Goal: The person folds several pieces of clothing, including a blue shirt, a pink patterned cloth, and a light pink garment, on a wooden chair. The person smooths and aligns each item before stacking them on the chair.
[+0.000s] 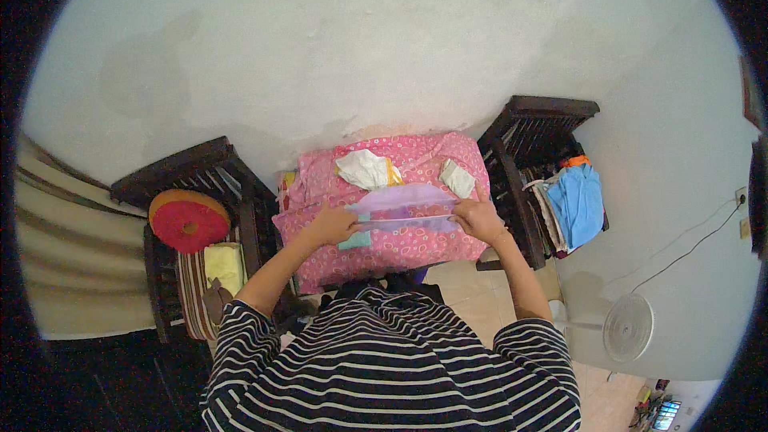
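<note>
Between my two hands a sheer lilac cloth point(408, 197) is stretched out, its pale front edge pulled straight. My left hand point(333, 225) pinches one end of that edge, and my right hand point(477, 218) grips the other. Below the cloth spreads a pink patterned cover point(420, 249). Near my left hand a mint-green folded cloth point(355, 240) lies on the cover, partly overlapped by the lilac one. Farther back rests a crumpled white cloth with yellow trim point(365, 169). A small folded off-white cloth point(457, 178) lies beyond my right hand.
On the left, a dark wooden chair point(246, 210) holds a red round cushion point(189, 225) and a folded yellow cloth point(223, 267). Another dark wooden chair point(513, 192) at right carries a blue garment point(576, 204) and other cloths. A white fan point(627, 327) stands farther right. Behind everything rises a pale wall point(372, 60).
</note>
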The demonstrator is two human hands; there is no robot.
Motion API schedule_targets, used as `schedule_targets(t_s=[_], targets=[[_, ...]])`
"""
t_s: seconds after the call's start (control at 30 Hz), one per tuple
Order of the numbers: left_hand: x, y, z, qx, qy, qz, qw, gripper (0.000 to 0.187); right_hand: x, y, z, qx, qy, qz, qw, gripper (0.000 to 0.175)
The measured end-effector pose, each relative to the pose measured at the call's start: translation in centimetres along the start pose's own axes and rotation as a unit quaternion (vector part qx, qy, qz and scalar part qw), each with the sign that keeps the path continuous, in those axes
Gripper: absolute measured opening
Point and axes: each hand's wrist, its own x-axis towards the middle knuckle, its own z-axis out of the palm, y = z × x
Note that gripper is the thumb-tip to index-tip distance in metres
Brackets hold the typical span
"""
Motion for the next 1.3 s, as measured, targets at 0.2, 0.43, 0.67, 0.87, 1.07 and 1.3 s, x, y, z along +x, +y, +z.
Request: schedule_targets(t_s=[0.2,0.43,0.67,0.87,1.07,1.3], targets=[[-1.7,-0.6,0.9,0.236,0.140,0.042,0.961,0.014,-1.4,-0.7,3.2,-0.072,0.139,-0.041,0.987,0.007],[-1.5,-1.7,0.1,-0.090,0.262,0.089,0.957,0.010,-2.2,0.5,4.2,0.411,0.207,0.213,0.862,0.007],[0.3,-1.5,-2.8,-0.263,0.238,0.048,0.934,0.011,-0.2,3.7,4.6,0.430,0.240,0.197,0.848,0.008],[0.7,-0.1,-2.1,-0.197,0.293,-0.038,0.935,0.014,1.0,4.5,2.4,0.311,0.185,0.204,0.910,0.013],[-0.5,-0.8,0.9,-0.395,0.127,-0.061,0.908,0.020,-0.6,8.6,4.6,0.369,-0.028,0.095,0.924,0.013],[2.8,-0.9,1.1,-0.368,0.203,-0.180,0.889,0.020,3.6,12.1,11.4,0.389,-0.008,0.193,0.901,0.018]])
